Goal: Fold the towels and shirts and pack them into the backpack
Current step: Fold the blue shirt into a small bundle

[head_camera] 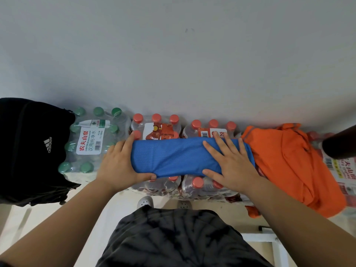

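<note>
A folded blue cloth [173,157] lies across the shrink-wrapped packs of red-capped bottles [156,122]. My left hand [119,162] grips its left end, thumb under the near edge and fingers round the far side. On its right end my right hand [231,160] rests flat with fingers spread, thumb at the near edge. An orange shirt [289,166] lies crumpled to the right, touching the blue cloth. The black backpack [30,151] stands at the far left.
A pack of green-capped water bottles [90,139] sits between the backpack and the red-capped packs. A dark round object [341,143] juts in at the right edge. The white wall is right behind the packs. My feet stand below on the pale floor.
</note>
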{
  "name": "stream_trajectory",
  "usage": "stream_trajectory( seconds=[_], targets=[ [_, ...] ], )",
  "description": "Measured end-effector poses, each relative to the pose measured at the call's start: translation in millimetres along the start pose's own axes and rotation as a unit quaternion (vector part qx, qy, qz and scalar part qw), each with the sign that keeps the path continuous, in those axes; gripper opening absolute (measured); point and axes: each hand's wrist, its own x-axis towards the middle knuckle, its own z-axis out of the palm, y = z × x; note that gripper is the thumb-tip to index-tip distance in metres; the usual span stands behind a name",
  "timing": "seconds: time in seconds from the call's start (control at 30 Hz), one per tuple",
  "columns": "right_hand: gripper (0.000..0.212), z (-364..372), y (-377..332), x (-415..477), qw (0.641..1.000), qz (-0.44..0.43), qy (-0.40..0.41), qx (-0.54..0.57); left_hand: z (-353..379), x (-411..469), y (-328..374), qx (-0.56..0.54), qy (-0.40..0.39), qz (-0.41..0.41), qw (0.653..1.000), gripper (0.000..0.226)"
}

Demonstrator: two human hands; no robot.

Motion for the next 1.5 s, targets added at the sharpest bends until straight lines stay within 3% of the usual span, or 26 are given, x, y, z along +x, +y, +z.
stream_trajectory(
  seconds=[0.1,0.2,0.33,0.6,0.77,0.93,1.13,1.3,1.5],
  targets=[
    [0.08,-10,-17,7,1.0,-0.002,0.017,0.011,2,-1,3,-0.129,0.013,-0.036,0.991,0.106],
    [0.077,-9,-43,15,1.0,-0.009,0.021,0.01,1,5,4,-0.261,0.019,-0.147,0.954,0.088],
    [0.079,3,-56,15,1.0,-0.001,-0.005,-0.01,-7,11,7,-0.245,0.004,-0.167,0.955,0.043],
    [0.084,-10,-78,5,1.0,-0.008,0.014,0.004,-12,14,13,-0.247,0.03,-0.154,0.956,0.022],
    [0.091,-5,-94,7,0.999,0.017,-0.027,0.011,-26,14,5,-0.328,0.016,-0.14,0.934,0.028],
    [0.091,-9,-98,19,0.998,0.024,-0.049,-0.009,-39,12,2,-0.483,-0.027,-0.132,0.865,0.052],
    [0.091,-12,-86,17,0.997,0.012,-0.028,0.071,-65,9,33,-0.539,-0.014,-0.062,0.84,0.061],
    [0.095,-18,-56,-1,0.985,0.051,0.055,0.157,-75,12,90,-0.529,-0.024,-0.003,0.848,0.06],
    [0.088,-13,-11,-39,0.939,0.116,0.176,0.271,-35,21,175,-0.397,-0.03,0.078,0.914,0.057]
  ],
)
